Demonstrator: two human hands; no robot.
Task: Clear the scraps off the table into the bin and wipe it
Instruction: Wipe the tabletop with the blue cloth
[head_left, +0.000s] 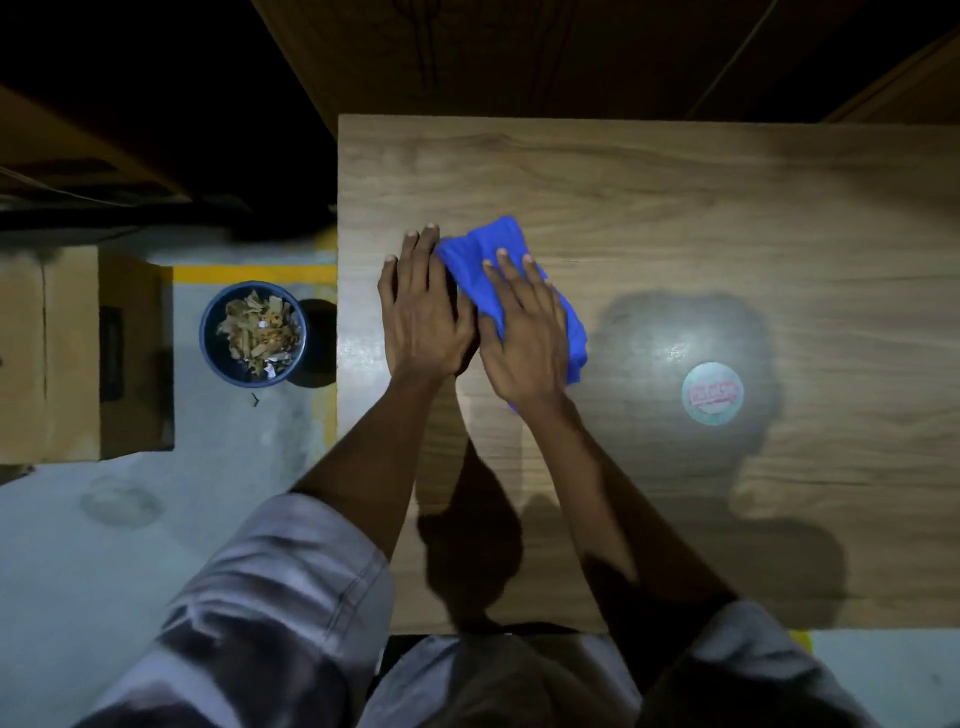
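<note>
A crumpled blue cloth lies on the wooden table near its left side. My right hand presses flat on the cloth with straight fingers. My left hand lies flat on the table just left of the cloth, its edge touching the cloth. On the floor left of the table stands a round blue bin holding several pale wood-like scraps. No scraps show on the table top.
A round sticker or lid sits on the table right of my hands. Cardboard boxes stand on the floor left of the bin. A yellow line marks the floor. Dark cabinets rise behind the table.
</note>
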